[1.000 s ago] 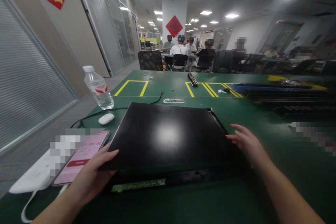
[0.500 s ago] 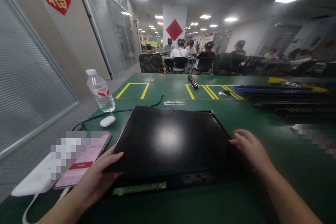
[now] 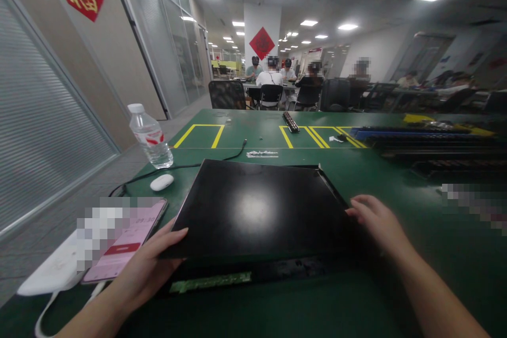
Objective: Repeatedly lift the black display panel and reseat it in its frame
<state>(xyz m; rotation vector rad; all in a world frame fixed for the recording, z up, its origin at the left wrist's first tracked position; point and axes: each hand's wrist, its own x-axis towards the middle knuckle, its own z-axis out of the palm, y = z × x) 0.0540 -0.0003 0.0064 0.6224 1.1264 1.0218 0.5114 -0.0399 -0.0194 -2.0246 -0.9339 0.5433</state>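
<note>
A flat black glossy panel (image 3: 257, 206) lies on the green table (image 3: 415, 243), with a dark strip and a green circuit strip (image 3: 209, 282) showing under its near edge. My left hand (image 3: 146, 266) grips the panel's near left corner, thumb on top. At the panel's right edge rests my right hand (image 3: 376, 222), fingers curled against the side.
Left of the panel lie a phone with a pink screen (image 3: 127, 243), a white device with a cord (image 3: 51, 272), a white mouse (image 3: 161, 181) and a water bottle (image 3: 149, 136). Dark trays (image 3: 431, 142) are stacked at the right. People sit at tables far behind.
My right hand has come in from just off the panel's right side and now touches its edge. The left hand keeps its hold on the corner.
</note>
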